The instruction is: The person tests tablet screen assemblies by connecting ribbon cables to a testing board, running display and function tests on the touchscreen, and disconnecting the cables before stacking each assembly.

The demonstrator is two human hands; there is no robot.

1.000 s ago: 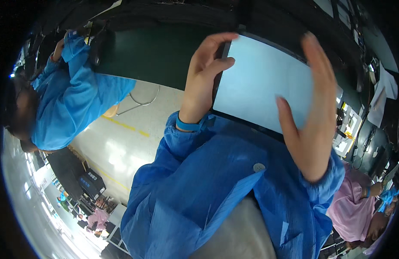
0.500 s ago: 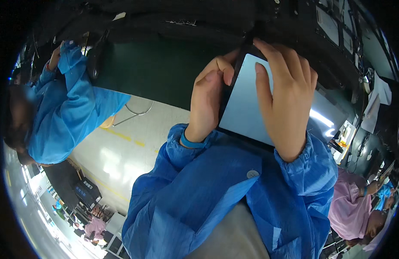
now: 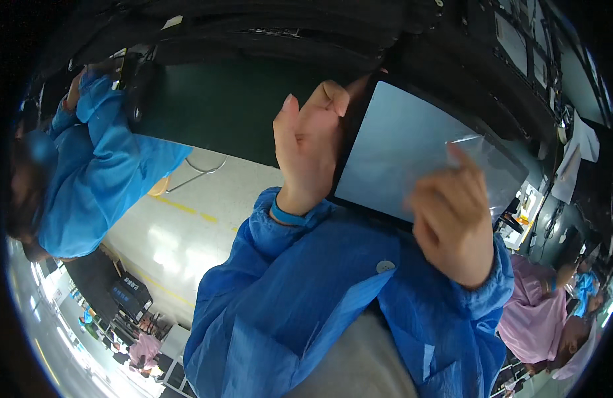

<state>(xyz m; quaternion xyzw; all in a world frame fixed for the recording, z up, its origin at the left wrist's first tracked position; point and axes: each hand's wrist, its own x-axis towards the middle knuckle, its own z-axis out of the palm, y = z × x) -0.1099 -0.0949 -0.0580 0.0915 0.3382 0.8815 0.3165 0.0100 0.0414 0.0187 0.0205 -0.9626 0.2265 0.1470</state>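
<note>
A tablet [image 3: 392,146] with a black border and a pale lit screen is tilted in front of me. My left hand [image 3: 311,136] is at its left edge, thumb raised and forefinger bent. Its other fingers pass behind the tablet, and a fingertip peeks out at the top edge. Over the lower right of the screen is my right hand [image 3: 455,212], smeared by motion, with its fingers bent and one finger pointing up. Near that fingertip a clear, shiny film [image 3: 502,174] shows at the tablet's right side. Whether the right hand touches the film cannot be made out.
A dark green tabletop [image 3: 220,109] stretches to the left. At its far end works a person in a blue smock [image 3: 107,179]. Dark equipment [image 3: 306,33] lines the back. White sheets [image 3: 578,156] hang at the right, near a person in pink [image 3: 535,312].
My right hand has swept down and right from the upper part of the tablet, uncovering more of the screen. The left thumb has lifted away from the forefinger. The clear film now shows at the right.
</note>
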